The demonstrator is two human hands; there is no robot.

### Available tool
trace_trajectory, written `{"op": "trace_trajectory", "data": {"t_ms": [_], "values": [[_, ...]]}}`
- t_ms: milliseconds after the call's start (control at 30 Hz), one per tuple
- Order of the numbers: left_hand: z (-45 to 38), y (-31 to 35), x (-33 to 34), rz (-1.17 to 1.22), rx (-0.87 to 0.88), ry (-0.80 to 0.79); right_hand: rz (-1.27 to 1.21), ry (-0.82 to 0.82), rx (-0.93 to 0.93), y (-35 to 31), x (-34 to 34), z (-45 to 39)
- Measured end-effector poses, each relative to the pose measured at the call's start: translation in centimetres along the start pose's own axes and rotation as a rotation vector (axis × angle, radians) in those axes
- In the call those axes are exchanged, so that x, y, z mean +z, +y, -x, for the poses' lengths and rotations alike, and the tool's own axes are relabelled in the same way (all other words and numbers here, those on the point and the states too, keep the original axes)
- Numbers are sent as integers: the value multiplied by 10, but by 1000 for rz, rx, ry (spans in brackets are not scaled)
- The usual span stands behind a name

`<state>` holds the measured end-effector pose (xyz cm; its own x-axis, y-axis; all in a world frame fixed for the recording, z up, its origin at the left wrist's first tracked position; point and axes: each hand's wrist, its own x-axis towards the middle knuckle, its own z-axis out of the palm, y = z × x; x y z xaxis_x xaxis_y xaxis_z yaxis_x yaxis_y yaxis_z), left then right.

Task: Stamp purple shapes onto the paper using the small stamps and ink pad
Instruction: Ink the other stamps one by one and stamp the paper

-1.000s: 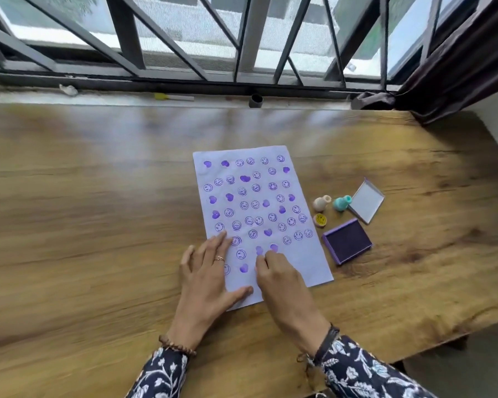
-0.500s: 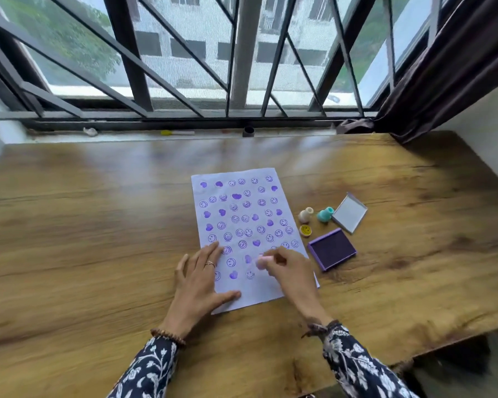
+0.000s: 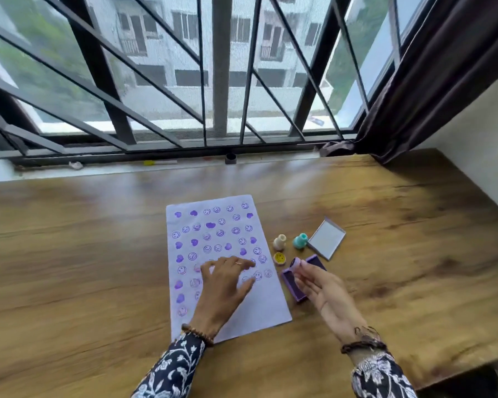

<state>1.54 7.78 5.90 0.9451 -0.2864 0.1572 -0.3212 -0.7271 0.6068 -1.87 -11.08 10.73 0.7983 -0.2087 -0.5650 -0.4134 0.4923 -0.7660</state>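
Note:
A white paper (image 3: pixel 259 305) covered with several purple hearts and smiley prints lies on the wooden table (image 3: pixel 84 268). My left hand (image 3: pixel 224 285) rests flat on the paper with fingers spread. My right hand (image 3: pixel 325 291) holds a small purple stamp (image 3: pixel 294 263) over the purple ink pad (image 3: pixel 292 282), just right of the paper. A cream stamp (image 3: pixel 279 242), a teal stamp (image 3: pixel 300 240) and a yellow smiley stamp (image 3: pixel 279 258) stand beyond the pad.
The ink pad's open lid (image 3: pixel 327 238) lies behind the stamps. A dark curtain (image 3: pixel 431 81) hangs at the back right beside the barred window (image 3: pixel 222 67). A small dark cap (image 3: pixel 230 158) and a yellow pen (image 3: pixel 158 162) sit on the sill.
My right hand lifted the stamp off the paper's lower part and moved right to the ink pad. My left hand slid up the paper. The camera tilted upward.

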Motion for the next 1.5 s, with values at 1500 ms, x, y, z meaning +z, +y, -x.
{"op": "trace_trajectory", "data": {"t_ms": [1500], "values": [[-37,47,44,823,-460,68,1019,38,-584,-22,-14,-46]]}}
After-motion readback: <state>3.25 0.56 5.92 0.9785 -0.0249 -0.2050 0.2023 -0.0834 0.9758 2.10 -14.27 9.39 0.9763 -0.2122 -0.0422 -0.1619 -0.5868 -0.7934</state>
